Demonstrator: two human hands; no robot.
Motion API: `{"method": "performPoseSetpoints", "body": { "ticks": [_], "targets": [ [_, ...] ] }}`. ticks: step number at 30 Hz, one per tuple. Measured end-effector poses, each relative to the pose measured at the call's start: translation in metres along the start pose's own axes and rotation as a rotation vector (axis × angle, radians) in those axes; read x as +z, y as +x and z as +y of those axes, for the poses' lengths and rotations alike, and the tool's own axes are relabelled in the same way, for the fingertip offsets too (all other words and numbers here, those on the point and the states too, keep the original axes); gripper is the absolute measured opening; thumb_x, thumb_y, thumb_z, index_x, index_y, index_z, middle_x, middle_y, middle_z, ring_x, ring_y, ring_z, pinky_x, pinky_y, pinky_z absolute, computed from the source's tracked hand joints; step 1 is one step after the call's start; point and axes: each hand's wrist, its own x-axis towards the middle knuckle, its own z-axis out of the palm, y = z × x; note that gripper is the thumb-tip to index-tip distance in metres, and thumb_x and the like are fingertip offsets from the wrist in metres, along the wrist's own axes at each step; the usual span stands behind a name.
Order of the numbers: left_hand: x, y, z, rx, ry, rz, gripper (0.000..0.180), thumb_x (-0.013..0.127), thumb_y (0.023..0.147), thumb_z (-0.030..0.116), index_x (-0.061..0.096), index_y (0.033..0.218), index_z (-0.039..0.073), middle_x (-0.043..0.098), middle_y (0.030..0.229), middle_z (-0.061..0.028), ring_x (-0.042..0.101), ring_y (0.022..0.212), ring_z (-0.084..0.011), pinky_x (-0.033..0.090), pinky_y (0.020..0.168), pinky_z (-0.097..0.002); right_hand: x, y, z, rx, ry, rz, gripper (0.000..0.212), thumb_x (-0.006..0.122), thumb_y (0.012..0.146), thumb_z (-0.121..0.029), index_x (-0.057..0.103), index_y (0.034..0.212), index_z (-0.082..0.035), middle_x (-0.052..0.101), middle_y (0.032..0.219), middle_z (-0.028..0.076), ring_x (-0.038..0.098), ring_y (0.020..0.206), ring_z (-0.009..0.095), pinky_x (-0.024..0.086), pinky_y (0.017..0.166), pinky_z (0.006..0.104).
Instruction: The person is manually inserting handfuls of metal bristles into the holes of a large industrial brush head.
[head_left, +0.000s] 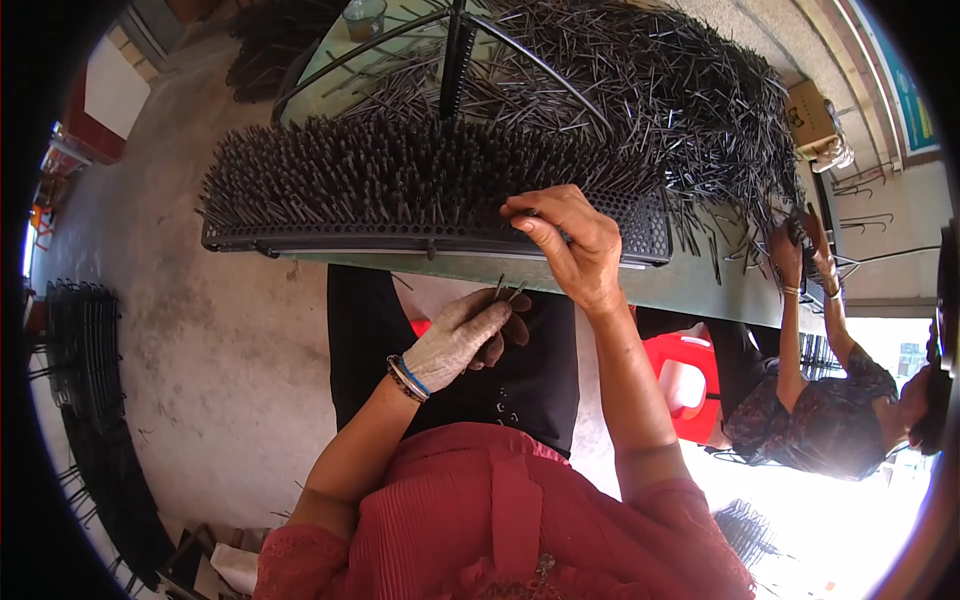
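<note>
In front of me a long black perforated rack (645, 225) lies along the table's near edge. Short dark rods (330, 175) stand upright in rows over most of it; bare holes show at its right end. My right hand (578, 240), ungloved, is at the rack's front rim, right of the middle. Its thumb and index finger pinch a dark rod (531, 212), of which only the end shows. My left hand (455, 345), in a whitish glove with dark fingertips, is below the rack over my lap. Its curled fingers hold a few thin rods (499, 288) pointing up.
A large heap of loose dark rods (700, 90) covers the table's far right. A curved black handle (455, 60) rises behind the rack. At right a co-worker's hands (790, 255) work by the heap. A red stool (688, 375) and a cardboard box (810, 115) stand nearby.
</note>
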Motion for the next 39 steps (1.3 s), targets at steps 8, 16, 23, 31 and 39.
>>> {"method": "performPoseSetpoints", "body": {
  "ticks": [8,16,23,31,39],
  "targets": [
    [-0.001,0.000,-0.002,0.002,0.000,-0.005,0.044,0.050,0.099,0.038,0.052,0.122,0.000,0.064,0.087,-0.0069,0.044,0.052,-0.0028,0.032,0.045,-0.0172,0.005,-0.005,-0.001,-0.046,-0.018,0.065,0.017,0.070,0.082,-0.005,0.068,0.098,0.001,0.072,0.093,0.009,0.066,0.086,0.022,0.051,0.078,0.0315],
    [-0.001,-0.001,-0.002,-0.002,0.014,-0.005,0.044,0.049,0.099,0.037,0.052,0.123,0.000,0.064,0.088,-0.0063,0.045,0.053,-0.0026,0.032,0.045,-0.0168,0.002,-0.009,0.001,0.044,0.020,0.073,0.015,0.069,0.084,-0.005,0.069,0.098,0.001,0.072,0.094,0.009,0.065,0.086,0.020,0.050,0.079,0.0303],
    [0.000,-0.001,-0.002,-0.004,0.021,-0.005,0.043,0.049,0.099,0.036,0.052,0.123,0.000,0.064,0.088,-0.0061,0.045,0.053,-0.0025,0.032,0.044,-0.0168,0.006,-0.008,0.002,0.066,0.009,0.047,0.016,0.068,0.085,-0.005,0.069,0.099,0.000,0.072,0.093,0.008,0.065,0.085,0.020,0.049,0.080,0.0294],
    [-0.002,0.000,-0.004,0.003,0.023,-0.011,0.046,0.049,0.099,0.038,0.052,0.123,0.000,0.064,0.088,-0.0061,0.045,0.052,-0.0025,0.032,0.044,-0.0169,0.013,-0.003,-0.002,0.117,-0.033,0.048,0.022,0.071,0.082,-0.008,0.069,0.104,-0.004,0.071,0.091,0.006,0.064,0.085,0.021,0.047,0.080,0.0317],
    [-0.001,0.000,-0.004,-0.011,0.018,-0.019,0.045,0.049,0.099,0.036,0.051,0.123,-0.001,0.064,0.088,-0.0066,0.045,0.053,-0.0032,0.032,0.044,-0.0171,0.023,0.001,-0.001,-0.051,-0.233,0.021,0.025,0.071,0.081,-0.005,0.070,0.106,-0.004,0.071,0.094,0.007,0.064,0.083,0.020,0.048,0.077,0.0309]
  ]
}}
